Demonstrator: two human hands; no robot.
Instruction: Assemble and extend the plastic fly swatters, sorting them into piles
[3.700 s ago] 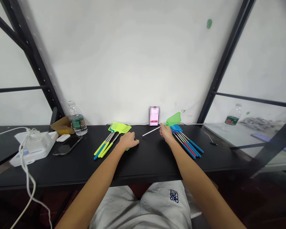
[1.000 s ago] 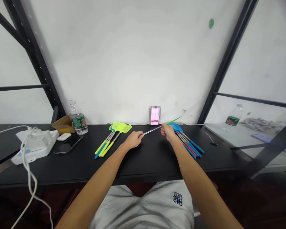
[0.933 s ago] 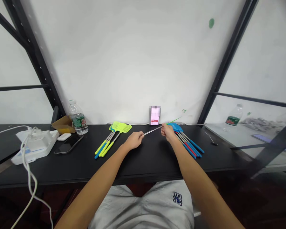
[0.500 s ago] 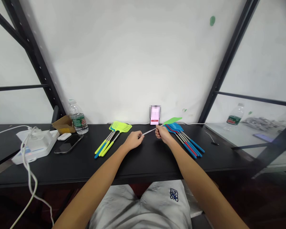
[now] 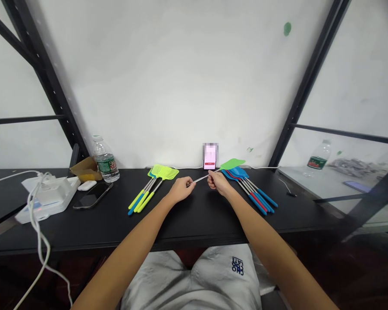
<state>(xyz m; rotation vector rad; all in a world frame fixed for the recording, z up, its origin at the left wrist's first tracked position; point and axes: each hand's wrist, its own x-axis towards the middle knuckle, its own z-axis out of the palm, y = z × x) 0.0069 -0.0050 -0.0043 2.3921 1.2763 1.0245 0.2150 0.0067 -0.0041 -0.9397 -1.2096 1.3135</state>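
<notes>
A green fly swatter is stretched between my two hands above the black tabletop. My right hand pinches its metal rod close to the green head. My left hand is closed round the lower end of the same rod, and the handle is hidden there. To the left lies a fan of fly swatters with yellow heads, one of them with a blue handle. On the right, beyond my right hand, several fly swatters with blue handles and a red one lie fanned together.
A phone stands against the wall. On the left are a water bottle, a small cardboard box, a dark phone, a white case and a power strip with cables. A thin cable lies at right.
My left hand held a green handle apart from the rod earlier; now it grips the rod's end. My right hand has moved left along with the swatter head, which has turned to show its flat side.
</notes>
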